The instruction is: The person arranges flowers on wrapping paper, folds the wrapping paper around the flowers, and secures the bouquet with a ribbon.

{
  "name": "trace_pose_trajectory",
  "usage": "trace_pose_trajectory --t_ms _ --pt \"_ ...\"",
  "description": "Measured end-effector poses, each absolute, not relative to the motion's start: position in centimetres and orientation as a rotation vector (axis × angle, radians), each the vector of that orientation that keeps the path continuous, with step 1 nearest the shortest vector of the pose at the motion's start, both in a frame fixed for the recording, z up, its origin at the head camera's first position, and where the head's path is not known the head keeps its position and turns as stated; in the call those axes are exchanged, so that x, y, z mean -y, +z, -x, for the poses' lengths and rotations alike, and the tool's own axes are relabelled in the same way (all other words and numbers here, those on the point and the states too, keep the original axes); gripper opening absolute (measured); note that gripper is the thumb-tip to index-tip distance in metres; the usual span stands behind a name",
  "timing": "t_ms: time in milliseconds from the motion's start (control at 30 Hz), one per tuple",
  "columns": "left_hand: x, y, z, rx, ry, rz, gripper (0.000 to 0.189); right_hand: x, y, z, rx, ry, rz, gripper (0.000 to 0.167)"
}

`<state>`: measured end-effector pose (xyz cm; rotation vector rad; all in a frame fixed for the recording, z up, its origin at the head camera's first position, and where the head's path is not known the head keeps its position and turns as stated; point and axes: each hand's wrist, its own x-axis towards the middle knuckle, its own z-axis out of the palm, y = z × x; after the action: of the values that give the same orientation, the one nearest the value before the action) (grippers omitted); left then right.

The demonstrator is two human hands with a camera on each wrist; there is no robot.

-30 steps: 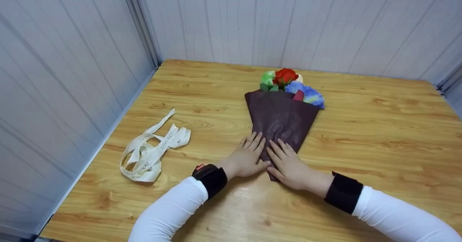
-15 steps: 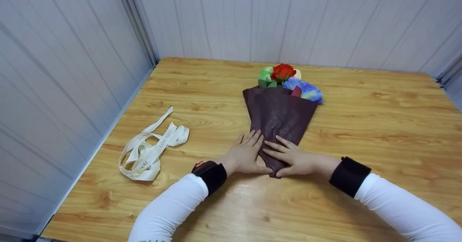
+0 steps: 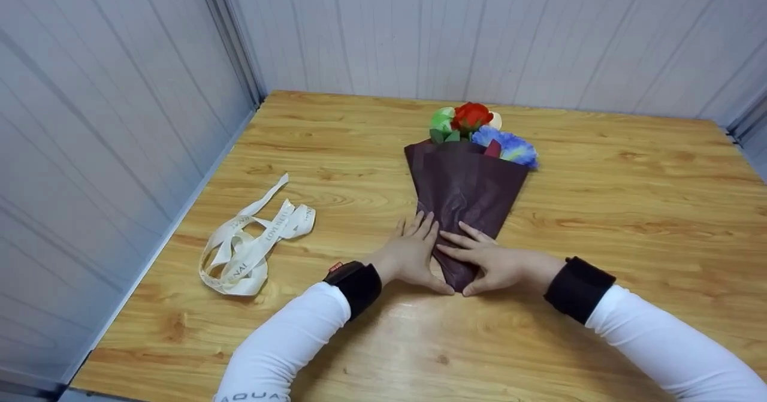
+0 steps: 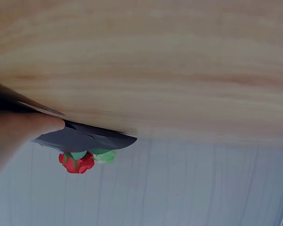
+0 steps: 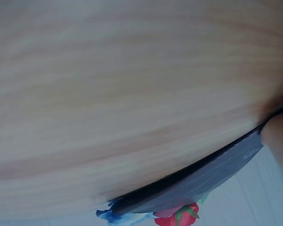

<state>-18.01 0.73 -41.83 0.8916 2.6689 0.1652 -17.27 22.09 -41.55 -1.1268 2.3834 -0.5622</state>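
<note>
A bouquet wrapped in dark maroon paper [image 3: 470,180] lies on the wooden table, flower heads toward the back wall. Red [image 3: 472,115], green [image 3: 442,120] and blue [image 3: 509,149] flowers show above the paper's upper edge. My left hand [image 3: 412,257] rests along the left side of the wrap's narrow lower end, fingers spread and straight. From the right, my right hand [image 3: 497,264] lies with extended fingers across the same narrow part. Both thumbs come close together at the pointed bottom tip. In the wrist views the paper [image 4: 89,138] fans out beyond each hand.
A loosely coiled cream ribbon [image 3: 257,246] with printed lettering lies on the table [image 3: 335,150] at the left. Pale panelled walls [image 3: 383,36] rise behind the table and along its left side.
My right hand has turned so its fingers point more to the left over the paper. The wrap's bottom tip, earlier sticking out below the hands, now ends level with the thumbs.
</note>
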Motion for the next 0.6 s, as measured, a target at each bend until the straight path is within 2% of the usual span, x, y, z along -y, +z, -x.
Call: trace_pose_trajectory --t_ms 100,267,333,467,600 --pt "-0.77 -41.72 18.08 -2.620 0.200 -0.881 0.125 -21.96 -41.59 17.38 -2.367 -0.582 1.083 0.080" --pt "-0.93 -42.02 18.09 -2.601 0.304 -0.846 0.106 -21.79 -42.22 17.28 -2.421 -0.639 1.094 0.050" --pt "-1.07 -42.20 18.01 -2.624 0.306 -0.845 0.099 -21.69 -42.47 17.10 -2.487 -0.632 1.138 0.046" --pt "-1.23 -42.13 17.96 -2.683 0.226 -0.862 0.105 -21.65 -42.46 16.98 -2.570 -0.602 1.171 0.050" --pt "-1.33 -41.86 18.11 -2.705 0.179 -0.871 0.112 -21.91 -42.16 17.06 -2.567 -0.542 1.204 0.062"
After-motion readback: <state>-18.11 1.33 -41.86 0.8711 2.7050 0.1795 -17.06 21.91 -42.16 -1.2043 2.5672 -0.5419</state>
